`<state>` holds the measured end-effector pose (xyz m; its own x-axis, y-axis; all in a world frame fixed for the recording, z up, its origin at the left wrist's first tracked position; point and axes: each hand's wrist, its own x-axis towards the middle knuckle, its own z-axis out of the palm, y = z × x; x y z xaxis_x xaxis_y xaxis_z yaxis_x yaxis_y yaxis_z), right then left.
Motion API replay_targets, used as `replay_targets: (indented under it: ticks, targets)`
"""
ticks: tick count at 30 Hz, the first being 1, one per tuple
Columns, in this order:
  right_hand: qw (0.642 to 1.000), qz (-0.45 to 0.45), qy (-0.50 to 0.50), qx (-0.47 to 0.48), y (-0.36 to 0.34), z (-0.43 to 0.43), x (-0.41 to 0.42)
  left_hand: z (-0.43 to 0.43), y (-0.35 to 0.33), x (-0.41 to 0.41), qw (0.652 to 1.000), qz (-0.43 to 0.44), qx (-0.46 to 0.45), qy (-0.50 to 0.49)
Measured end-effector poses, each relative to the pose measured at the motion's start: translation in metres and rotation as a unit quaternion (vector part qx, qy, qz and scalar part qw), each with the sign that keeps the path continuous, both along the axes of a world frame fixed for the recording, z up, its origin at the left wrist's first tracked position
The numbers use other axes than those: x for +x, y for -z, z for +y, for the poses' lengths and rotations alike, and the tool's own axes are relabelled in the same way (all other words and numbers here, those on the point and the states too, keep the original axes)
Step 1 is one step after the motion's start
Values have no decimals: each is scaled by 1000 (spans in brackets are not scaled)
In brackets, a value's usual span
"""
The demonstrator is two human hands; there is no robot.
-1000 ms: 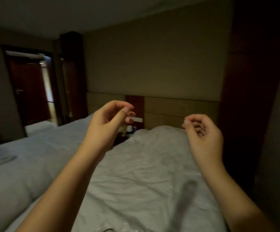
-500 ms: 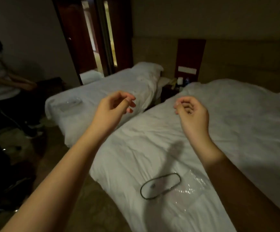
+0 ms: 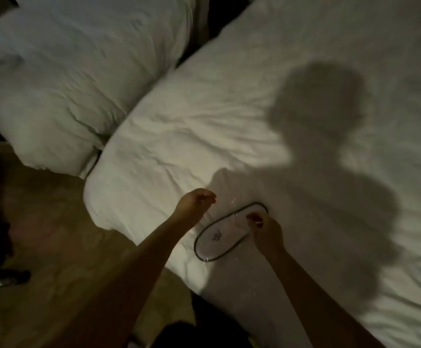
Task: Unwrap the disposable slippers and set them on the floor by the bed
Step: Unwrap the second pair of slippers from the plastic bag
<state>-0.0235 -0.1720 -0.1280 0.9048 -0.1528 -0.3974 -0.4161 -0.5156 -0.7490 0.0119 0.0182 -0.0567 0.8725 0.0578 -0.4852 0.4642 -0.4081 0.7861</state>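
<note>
A white disposable slipper (image 3: 217, 238) with a dark rim and a small printed logo lies flat on the near bed (image 3: 229, 126), close to its foot corner. Glints around it show a clear plastic wrapper (image 3: 232, 259) over it. My left hand (image 3: 194, 203) hovers just left of the slipper's far end, fingers curled in, with nothing visible in it. My right hand (image 3: 264, 229) is down at the slipper's right edge, fingertips bent onto the wrapper. Whether they pinch the plastic is not clear in this dim light.
A second white bed (image 3: 66, 79) stands to the left, with a narrow dark gap between the two. Tan floor (image 3: 53, 234) runs along the foot of both beds. Dark objects (image 3: 0, 280) sit at the left edge. My own shadow falls across the near bed.
The view has tipped down from the room to the bed's corner. Both hands have dropped from chest height to the wrapped slipper, the right one reaching its edge.
</note>
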Motion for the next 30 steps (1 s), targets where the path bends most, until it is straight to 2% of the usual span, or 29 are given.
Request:
replay_targets:
  ticks: [3, 7, 9, 11, 13, 16, 18, 21, 25, 28, 30]
  targets:
    - [987, 134, -83, 30, 38, 2, -1, 4, 65, 13, 997, 57, 46, 25]
    - [932, 274, -235, 4, 82, -10, -20, 0, 136, 24, 981, 134, 83, 115]
    - [910, 331, -248, -33, 99, -27, -26, -5, 161, 26, 962, 178, 123, 166]
    - [905, 340, -225, -118, 108, -44, -28, -10, 177, 26, 949, 211, 143, 188]
    - [930, 295, -158, -153, 108, -52, -24, -14, 187, 26, 927, 239, 164, 237]
    - [971, 222, -28, -87, 102, -44, -6, -13, 195, 23, 919, 264, 118, 269]
    - [975, 208, 34, -67, 96, -37, 11, -9, 189, 23, 926, 268, 79, 253]
    - [978, 161, 101, -86, 77, -29, 36, 1, 155, 29, 935, 279, -32, 216]
    - [986, -27, 135, -91, 14, -22, 73, 20, 79, 57, 939, 237, -178, 172]
    - [978, -128, 164, -24, -59, -17, 111, 36, 16, 88, 946, 152, -217, 185]
    - [960, -193, 195, 57, -119, -13, 137, 42, -30, 112, 949, 86, -237, 189]
